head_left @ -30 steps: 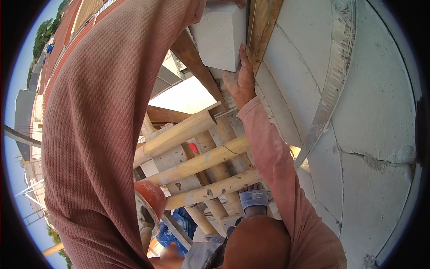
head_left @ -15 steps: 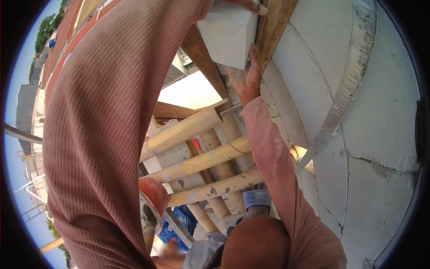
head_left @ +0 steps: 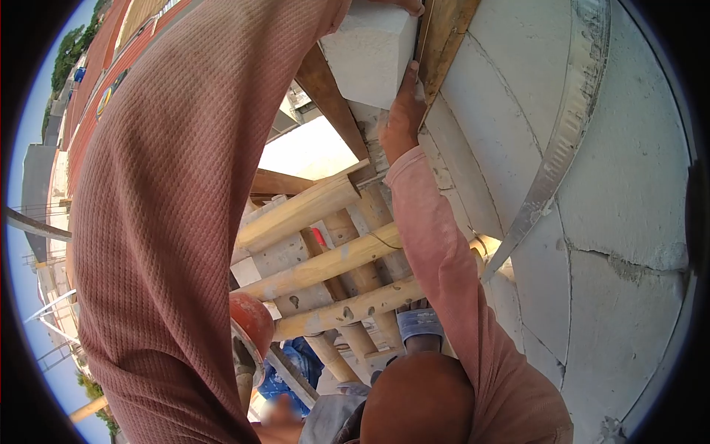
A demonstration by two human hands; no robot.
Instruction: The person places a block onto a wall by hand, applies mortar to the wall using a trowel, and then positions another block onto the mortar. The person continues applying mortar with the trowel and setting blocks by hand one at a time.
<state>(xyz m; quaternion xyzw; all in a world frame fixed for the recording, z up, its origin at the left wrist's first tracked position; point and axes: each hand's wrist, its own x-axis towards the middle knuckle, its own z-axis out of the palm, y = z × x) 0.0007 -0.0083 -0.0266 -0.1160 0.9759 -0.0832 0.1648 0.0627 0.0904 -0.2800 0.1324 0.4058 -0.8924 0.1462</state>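
A pale concrete block point(head_left: 373, 55) is at the top centre, beside an upright wooden board point(head_left: 441, 48). My left hand point(head_left: 405, 6) shows only in part at the upper edge of the frame, its fingers closed on the block's upper end. From below, my right hand point(head_left: 403, 118) grips the block's lower right corner, one digit stretched up along its side by the board. The rest of its fingers are partly hidden. Both arms wear pink textured sleeves point(head_left: 163, 222).
A wall of large pale blocks point(head_left: 629, 200) fills the right side, with a long worn metal strip point(head_left: 569, 140) in front. Below lie bamboo scaffold poles point(head_left: 333, 259) and an orange bucket point(head_left: 253, 322). A person in patterned blue clothing point(head_left: 296, 370) is lower down.
My right hand has turned and shifted slightly up and left against the block. The left hand's fingers have drawn back toward the top edge. The whole view has shifted a little.
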